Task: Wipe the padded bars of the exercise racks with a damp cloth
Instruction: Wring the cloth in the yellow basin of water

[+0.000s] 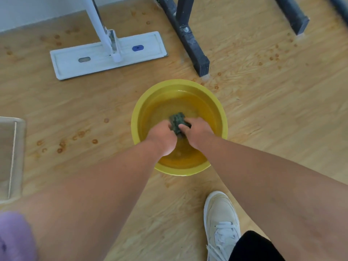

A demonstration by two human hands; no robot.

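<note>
Both hands, left [163, 135] and right [196, 133], gripping bunched dark cloth [177, 121], round yellow basin [135, 117]

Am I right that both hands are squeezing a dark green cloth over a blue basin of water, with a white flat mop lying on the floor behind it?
Nearly. The head view shows the basin is yellow, not blue. The rest holds: the left hand and right hand grip the dark green cloth over the water, and the white flat mop lies on the floor behind.
</note>
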